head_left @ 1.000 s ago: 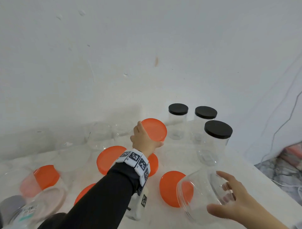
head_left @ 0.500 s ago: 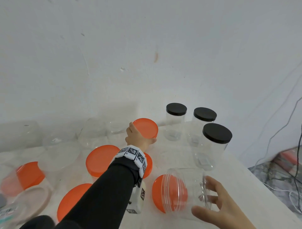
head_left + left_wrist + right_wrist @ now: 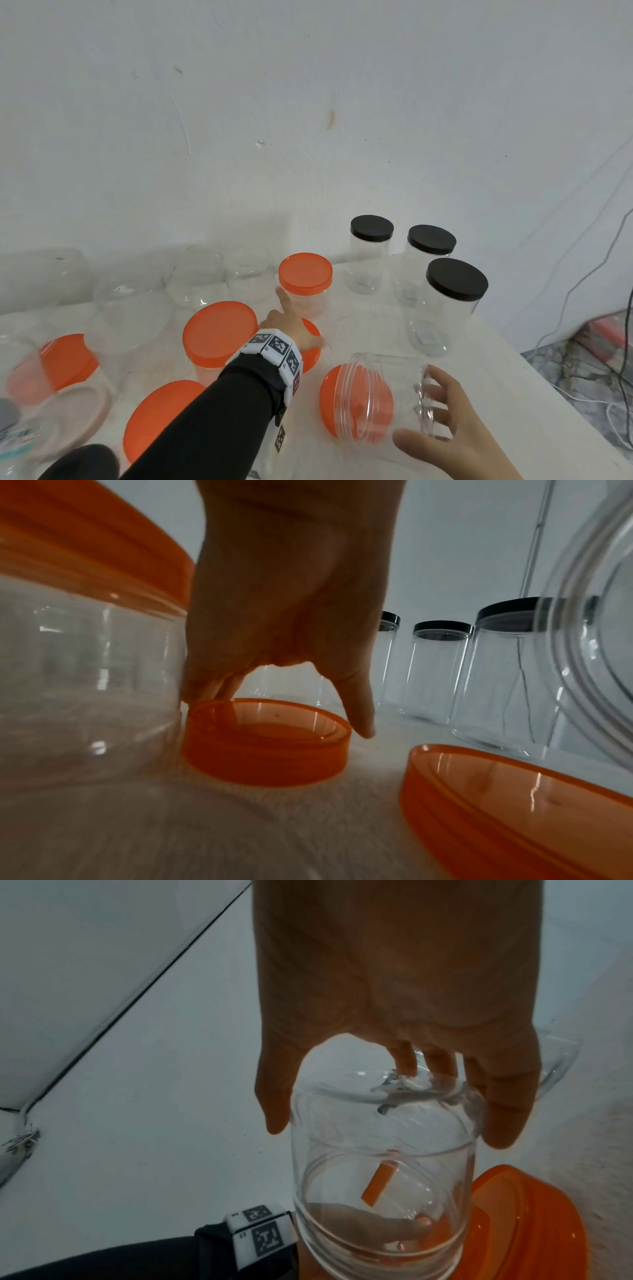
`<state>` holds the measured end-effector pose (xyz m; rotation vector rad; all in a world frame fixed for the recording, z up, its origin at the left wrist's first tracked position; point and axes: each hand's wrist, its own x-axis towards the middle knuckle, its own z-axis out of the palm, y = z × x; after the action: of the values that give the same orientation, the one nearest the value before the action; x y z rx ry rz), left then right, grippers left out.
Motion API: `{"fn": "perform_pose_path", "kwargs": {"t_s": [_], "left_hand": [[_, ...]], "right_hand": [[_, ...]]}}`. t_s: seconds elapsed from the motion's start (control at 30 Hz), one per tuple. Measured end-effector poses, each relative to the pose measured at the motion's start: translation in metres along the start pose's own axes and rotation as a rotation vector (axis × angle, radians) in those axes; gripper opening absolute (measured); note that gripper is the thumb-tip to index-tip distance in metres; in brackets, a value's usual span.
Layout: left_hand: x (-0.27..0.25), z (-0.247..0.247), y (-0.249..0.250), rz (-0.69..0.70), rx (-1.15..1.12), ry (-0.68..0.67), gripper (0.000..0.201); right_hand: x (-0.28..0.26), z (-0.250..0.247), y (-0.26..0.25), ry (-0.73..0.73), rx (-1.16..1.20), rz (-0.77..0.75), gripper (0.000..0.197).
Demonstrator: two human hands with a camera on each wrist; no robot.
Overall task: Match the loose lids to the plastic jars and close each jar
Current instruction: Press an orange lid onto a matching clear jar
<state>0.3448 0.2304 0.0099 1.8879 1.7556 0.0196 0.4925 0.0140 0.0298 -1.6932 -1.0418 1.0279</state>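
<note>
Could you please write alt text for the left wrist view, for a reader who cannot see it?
The left hand reaches down to a small upturned orange plastic lid on the white table, fingers at its far rim. Three clear jars with black lids stand behind it.

Your left hand [image 3: 291,329] sits hemmed between an orange-lidded jar [image 3: 219,334] and an upturned large lid [image 3: 356,401], with bare table [image 3: 363,325] open toward the black-lidded jars [image 3: 448,305].

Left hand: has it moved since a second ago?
Yes. The left hand has left the orange-lidded jar and dropped toward the person, onto the small orange lid.
</note>
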Motion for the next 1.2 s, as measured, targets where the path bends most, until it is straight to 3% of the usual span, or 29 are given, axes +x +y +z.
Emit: {"fn": "perform_pose_path", "kwargs": {"t_s": [0.1,0.23,0.53,0.6,0.7,0.93,1.0,1.2], "left_hand": [[-0.008,0.003,-0.005,-0.007,0.122,-0.064,0.133],[-0.021,0.001,-0.004,0.027,0.167,-0.049,0.125],[-0.056,-0.045,-0.007,0.189,-0.099,-0.066,0.105],[-0.071,-0.060,-0.013,0.237,-0.135,-0.049,0.095],[-0.095,-0.081,-0.032,0.318,-0.206,-0.004,0.062],[-0.146,-0.116,-0.098,0.377,-0.285,0.064,0.043],[-0.157,-0.121,-0.118,0.360,-0.269,0.073,0.047],[-0.181,-0.128,-0.176,0.305,-0.247,0.047,0.108]], "right_hand": [[-0.001,0.003,-0.001,0.027,0.008,0.000,0.113],[-0.008,0.007,-0.006,0.046,0.006,-0.009,0.116],[-0.023,0.014,-0.011,-0.029,0.012,-0.042,0.094],[-0.025,0.022,-0.014,-0.048,0.022,-0.037,0.097],[-0.029,0.038,-0.021,-0.081,0.056,-0.052,0.101],[-0.034,0.078,-0.036,-0.234,-0.040,-0.107,0.083],[-0.033,0.092,-0.037,-0.281,-0.080,-0.103,0.083],[-0.035,0.137,-0.047,-0.408,-0.269,-0.119,0.097]]}}
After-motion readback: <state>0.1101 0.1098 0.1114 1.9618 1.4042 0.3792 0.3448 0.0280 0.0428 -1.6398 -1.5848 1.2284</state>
